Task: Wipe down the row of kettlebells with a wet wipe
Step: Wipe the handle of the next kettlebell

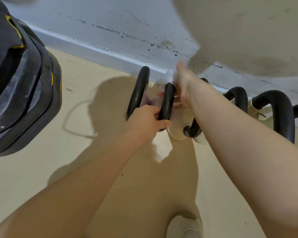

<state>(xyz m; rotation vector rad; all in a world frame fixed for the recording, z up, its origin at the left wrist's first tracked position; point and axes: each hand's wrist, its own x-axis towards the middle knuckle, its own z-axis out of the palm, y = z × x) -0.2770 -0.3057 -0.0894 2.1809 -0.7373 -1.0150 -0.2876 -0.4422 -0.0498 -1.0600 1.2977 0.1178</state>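
Two hands at work: left hand [147,121] clenched round black kettlebell handle [167,102]; right hand [183,83] pressing white wet wipe [163,79] on its far end, grip unclear. More kettlebells [273,115] rightward along wall [110,31].

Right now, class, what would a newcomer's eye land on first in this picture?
At centre, the left hand grips a black kettlebell handle while the right hand works a white wipe at its far end. More handles line the scuffed wall rightward; dark weight plates loom far left.
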